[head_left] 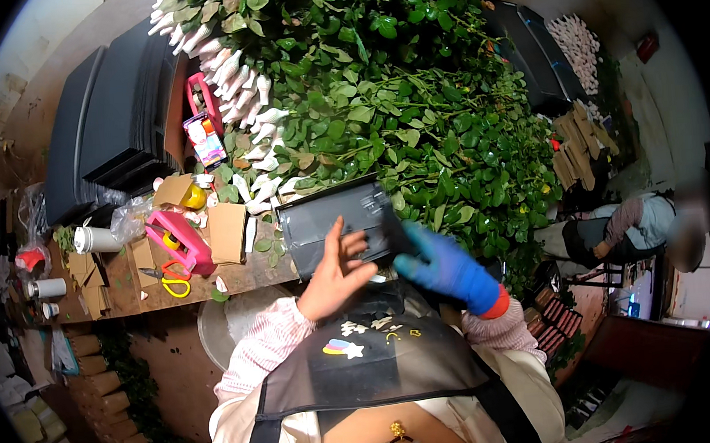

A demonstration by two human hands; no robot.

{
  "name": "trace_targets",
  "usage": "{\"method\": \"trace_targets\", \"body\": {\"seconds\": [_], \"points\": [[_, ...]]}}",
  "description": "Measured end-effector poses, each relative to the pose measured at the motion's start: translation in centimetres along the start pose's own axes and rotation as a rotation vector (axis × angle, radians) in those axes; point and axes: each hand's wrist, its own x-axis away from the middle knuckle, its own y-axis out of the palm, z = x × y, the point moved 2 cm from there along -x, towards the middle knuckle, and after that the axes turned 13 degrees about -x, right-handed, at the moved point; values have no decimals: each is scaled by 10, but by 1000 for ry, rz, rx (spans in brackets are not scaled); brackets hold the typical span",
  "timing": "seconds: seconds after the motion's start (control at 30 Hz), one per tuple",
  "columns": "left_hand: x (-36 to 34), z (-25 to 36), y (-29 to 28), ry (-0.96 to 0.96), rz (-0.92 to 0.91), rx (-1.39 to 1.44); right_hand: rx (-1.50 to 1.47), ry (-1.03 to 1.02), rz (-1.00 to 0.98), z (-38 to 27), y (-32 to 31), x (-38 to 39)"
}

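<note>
My left hand (340, 273) is bare, its fingers apart and nothing in them. It hovers over the near edge of a dark grey, shallow tray-like panel (310, 229) on the work table. My right hand (449, 271) wears a blue glove with a red cuff. It is at the panel's right end, where a dark blurred shape hides its fingertips, and I cannot make out whether it grips anything. Beyond the panel spreads a big pile of green leafy stems (440, 141). White-wrapped flower heads (234, 82) line the pile's left side.
Left on the wooden table (247, 274) are yellow-red scissors (166, 280), a pink tape dispenser (179, 242), cardboard pieces (228, 233) and a white cup (97, 239). Stacked black sheets (129, 105) stand behind. A pale basin (223, 329) sits below. At the right, another person (631, 227) is seated.
</note>
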Motion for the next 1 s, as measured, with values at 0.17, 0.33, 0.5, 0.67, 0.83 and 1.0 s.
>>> {"method": "trace_targets", "body": {"seconds": [0.17, 0.33, 0.5, 0.67, 0.83, 1.0], "points": [[42, 7, -24, -74, 415, 25, 526, 146, 93, -7, 19, -30], [64, -68, -103, -233, 769, -615, 432, 360, 12, 92, -4, -54], [70, -132, -127, -346, 580, -1277, 545, 231, 317, 82, -39, -74], [51, -159, -123, -142, 553, -1436, 331, -301, 286, -5, 15, -74], [57, -132, -127, 14, 665, -1348, 305, -249, 54, 57, 33, -81], [120, -117, -178, -65, 1341, -1074, 411, -230, 228, 64, -3, -59]]}}
